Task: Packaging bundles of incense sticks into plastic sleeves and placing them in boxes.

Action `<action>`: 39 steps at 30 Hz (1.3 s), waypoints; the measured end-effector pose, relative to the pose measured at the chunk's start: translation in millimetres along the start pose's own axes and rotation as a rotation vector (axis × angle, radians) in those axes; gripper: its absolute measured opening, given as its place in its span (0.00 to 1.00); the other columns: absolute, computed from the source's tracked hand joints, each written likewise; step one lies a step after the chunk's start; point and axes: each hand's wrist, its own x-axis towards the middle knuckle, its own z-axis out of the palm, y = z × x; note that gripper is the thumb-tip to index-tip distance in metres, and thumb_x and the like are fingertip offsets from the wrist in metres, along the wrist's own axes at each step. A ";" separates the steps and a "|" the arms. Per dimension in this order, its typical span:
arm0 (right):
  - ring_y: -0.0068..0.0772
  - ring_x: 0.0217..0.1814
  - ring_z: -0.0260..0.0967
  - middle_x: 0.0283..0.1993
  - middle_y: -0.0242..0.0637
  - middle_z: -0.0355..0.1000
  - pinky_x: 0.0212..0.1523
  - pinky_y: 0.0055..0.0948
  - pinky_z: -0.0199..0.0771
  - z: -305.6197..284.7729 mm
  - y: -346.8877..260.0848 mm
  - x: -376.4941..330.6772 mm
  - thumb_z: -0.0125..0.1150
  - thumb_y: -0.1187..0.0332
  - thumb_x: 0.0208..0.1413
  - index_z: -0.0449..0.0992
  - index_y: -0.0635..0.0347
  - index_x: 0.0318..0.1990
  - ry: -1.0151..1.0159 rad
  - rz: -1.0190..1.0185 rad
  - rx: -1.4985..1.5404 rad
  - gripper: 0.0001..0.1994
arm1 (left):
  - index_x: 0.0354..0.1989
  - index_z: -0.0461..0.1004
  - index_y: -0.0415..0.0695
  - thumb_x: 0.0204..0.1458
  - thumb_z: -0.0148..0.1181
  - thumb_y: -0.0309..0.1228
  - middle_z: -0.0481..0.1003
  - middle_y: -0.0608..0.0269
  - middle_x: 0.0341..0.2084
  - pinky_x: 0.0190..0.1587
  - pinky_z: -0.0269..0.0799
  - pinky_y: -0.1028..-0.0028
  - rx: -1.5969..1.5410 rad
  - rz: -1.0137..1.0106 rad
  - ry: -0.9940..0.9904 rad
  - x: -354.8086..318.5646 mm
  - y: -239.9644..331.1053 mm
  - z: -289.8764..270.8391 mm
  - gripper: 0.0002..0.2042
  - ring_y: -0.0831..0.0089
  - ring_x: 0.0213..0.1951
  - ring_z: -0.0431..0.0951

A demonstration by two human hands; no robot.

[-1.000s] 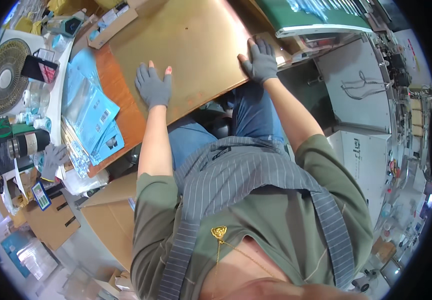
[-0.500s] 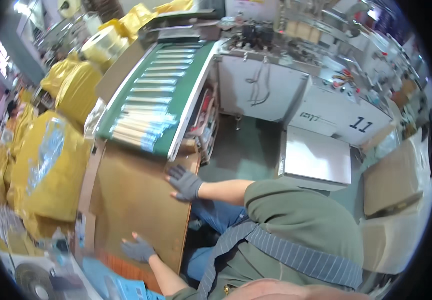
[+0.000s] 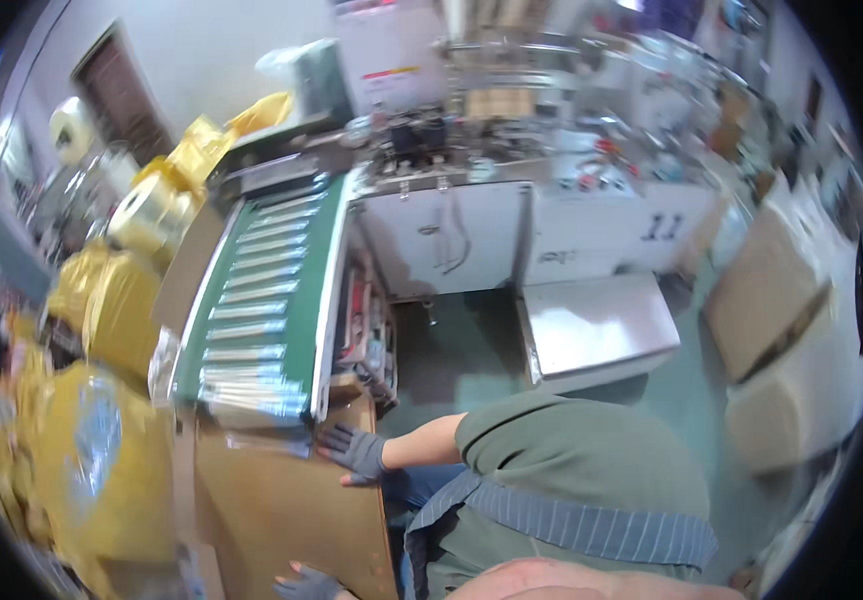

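Note:
A large flat brown cardboard sheet (image 3: 262, 510) lies on the work surface at the lower left. My right hand (image 3: 354, 452), in a grey glove, rests flat on the sheet's far right corner with its fingers spread, just below the end of the green conveyor belt (image 3: 252, 320). My left hand (image 3: 307, 582), also gloved, lies on the sheet's near edge at the bottom of the picture and is partly cut off. Neither hand grips anything. The picture is blurred by head motion.
Rows of pale packets ride the conveyor. Yellow bagged rolls (image 3: 112, 300) are piled at the left. A white cabinet (image 3: 452, 240) and a steel box (image 3: 597, 330) stand beyond, and cardboard boxes (image 3: 772, 290) at the right. Green floor (image 3: 452, 360) lies between.
The view has swung from looking down at the sheet to looking across the conveyor and cabinets. Both hands have stayed flat on the cardboard.

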 end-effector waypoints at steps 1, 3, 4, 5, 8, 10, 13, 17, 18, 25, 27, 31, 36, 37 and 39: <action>0.63 0.71 0.40 0.68 0.65 0.44 0.69 0.55 0.34 0.2 -1.3 2.5 0.43 0.38 0.49 0.51 0.70 0.64 -0.058 -0.013 0.039 0.45 | 0.46 0.70 0.42 0.50 0.57 0.49 0.73 0.44 0.40 0.40 0.69 0.47 0.026 -0.094 -0.163 -5.8 -8.8 -8.2 0.23 0.48 0.39 0.74; 0.64 0.73 0.35 0.69 0.64 0.42 0.69 0.55 0.31 11.8 -6.2 12.9 0.46 0.35 0.45 0.50 0.71 0.65 -0.103 -0.091 0.132 0.50 | 0.45 0.68 0.36 0.50 0.54 0.54 0.71 0.40 0.42 0.44 0.67 0.46 0.021 -0.162 -0.318 -7.0 -10.6 -5.0 0.29 0.45 0.43 0.72; 0.64 0.73 0.35 0.69 0.64 0.42 0.69 0.55 0.31 6.1 -1.1 11.6 0.46 0.35 0.45 0.50 0.71 0.65 -0.072 -0.049 0.129 0.50 | 0.45 0.68 0.36 0.50 0.53 0.54 0.71 0.40 0.42 0.44 0.67 0.46 -0.004 -0.129 -0.292 -3.1 -3.9 -0.7 0.29 0.45 0.43 0.72; 0.63 0.73 0.34 0.69 0.63 0.41 0.69 0.55 0.31 1.1 3.0 10.1 0.47 0.35 0.44 0.49 0.70 0.65 -0.136 -0.017 0.109 0.50 | 0.45 0.68 0.36 0.50 0.53 0.54 0.71 0.39 0.42 0.44 0.66 0.46 -0.024 -0.101 -0.267 -0.3 1.5 3.0 0.29 0.45 0.43 0.72; 0.59 0.73 0.36 0.69 0.60 0.43 0.70 0.53 0.32 -8.8 -8.7 -3.9 0.50 0.39 0.46 0.51 0.68 0.65 -0.098 0.041 0.062 0.47 | 0.45 0.67 0.35 0.51 0.52 0.53 0.70 0.39 0.42 0.44 0.66 0.46 -0.034 -0.087 -0.214 -19.8 -14.8 9.4 0.29 0.44 0.43 0.71; 0.56 0.73 0.37 0.69 0.58 0.44 0.70 0.53 0.32 -4.4 -16.0 -9.4 0.51 0.41 0.47 0.52 0.68 0.65 -0.067 0.056 0.021 0.45 | 0.45 0.67 0.34 0.51 0.51 0.53 0.70 0.39 0.42 0.44 0.66 0.46 0.012 -0.086 -0.254 -23.6 -18.5 11.9 0.29 0.44 0.43 0.71; 0.52 0.73 0.40 0.69 0.55 0.47 0.69 0.51 0.34 6.1 -29.2 -19.7 0.52 0.45 0.48 0.54 0.67 0.64 0.022 0.117 0.004 0.41 | 0.44 0.67 0.34 0.51 0.51 0.55 0.71 0.39 0.41 0.45 0.66 0.46 0.071 -0.086 -0.287 -22.8 -18.3 11.2 0.30 0.44 0.44 0.71; 0.53 0.70 0.46 0.67 0.54 0.51 0.69 0.51 0.38 13.3 -36.2 -26.5 0.50 0.47 0.51 0.56 0.64 0.63 0.109 0.104 -0.047 0.37 | 0.57 0.65 0.39 0.56 0.45 0.56 0.65 0.47 0.56 0.58 0.59 0.55 0.175 -0.239 -0.571 -42.4 -27.7 21.0 0.32 0.53 0.59 0.64; 0.52 0.70 0.45 0.67 0.54 0.51 0.68 0.52 0.38 17.1 -34.4 -27.2 0.51 0.47 0.51 0.57 0.64 0.63 0.078 0.117 -0.031 0.37 | 0.57 0.65 0.39 0.56 0.44 0.57 0.65 0.47 0.56 0.58 0.60 0.54 0.156 -0.254 -0.652 -41.1 -28.7 21.9 0.33 0.53 0.59 0.64; 0.56 0.66 0.52 0.62 0.56 0.57 0.65 0.46 0.52 -34.9 -34.8 -55.9 0.56 0.57 0.51 0.64 0.64 0.57 0.087 0.032 0.020 0.28 | 0.57 0.64 0.37 0.53 0.50 0.54 0.62 0.43 0.58 0.62 0.53 0.56 -0.041 -0.397 -0.679 0.6 -2.9 -11.1 0.33 0.52 0.61 0.59; 0.57 0.62 0.55 0.56 0.57 0.62 0.62 0.46 0.56 -41.5 -27.6 -53.3 0.57 0.60 0.49 0.66 0.62 0.53 0.087 0.137 0.301 0.24 | 0.57 0.64 0.37 0.53 0.50 0.53 0.62 0.44 0.58 0.62 0.53 0.56 -0.006 -0.408 -0.654 2.6 -1.0 -14.6 0.33 0.52 0.61 0.59; 0.58 0.63 0.54 0.60 0.58 0.57 0.62 0.46 0.55 -44.5 5.2 -9.4 0.52 0.53 0.55 0.60 0.65 0.59 0.257 0.053 -0.009 0.29 | 0.56 0.63 0.35 0.52 0.52 0.50 0.62 0.42 0.57 0.61 0.52 0.55 -0.041 -0.401 -0.613 -6.0 -8.2 -13.9 0.32 0.50 0.61 0.58; 0.60 0.66 0.50 0.62 0.61 0.55 0.65 0.45 0.49 -36.6 49.1 67.6 0.47 0.41 0.54 0.55 0.67 0.63 -0.014 -0.002 0.236 0.39 | 0.55 0.64 0.34 0.54 0.50 0.49 0.64 0.42 0.56 0.61 0.52 0.55 -0.063 -0.404 -0.608 10.9 21.7 4.8 0.30 0.49 0.60 0.60; 0.60 0.66 0.50 0.62 0.61 0.55 0.65 0.45 0.49 -28.0 49.5 82.7 0.47 0.40 0.53 0.54 0.67 0.63 -0.007 -0.033 0.297 0.41 | 0.56 0.64 0.35 0.56 0.49 0.50 0.64 0.42 0.56 0.61 0.53 0.57 -0.131 -0.397 -0.615 17.4 31.3 17.4 0.30 0.50 0.60 0.61; 0.58 0.65 0.52 0.60 0.61 0.58 0.65 0.42 0.49 -25.8 25.7 115.4 0.50 0.43 0.52 0.53 0.65 0.65 0.032 -0.134 0.328 0.40 | 0.56 0.64 0.36 0.57 0.48 0.50 0.65 0.42 0.55 0.61 0.54 0.58 -0.173 -0.398 -0.613 31.4 52.7 48.5 0.30 0.51 0.60 0.62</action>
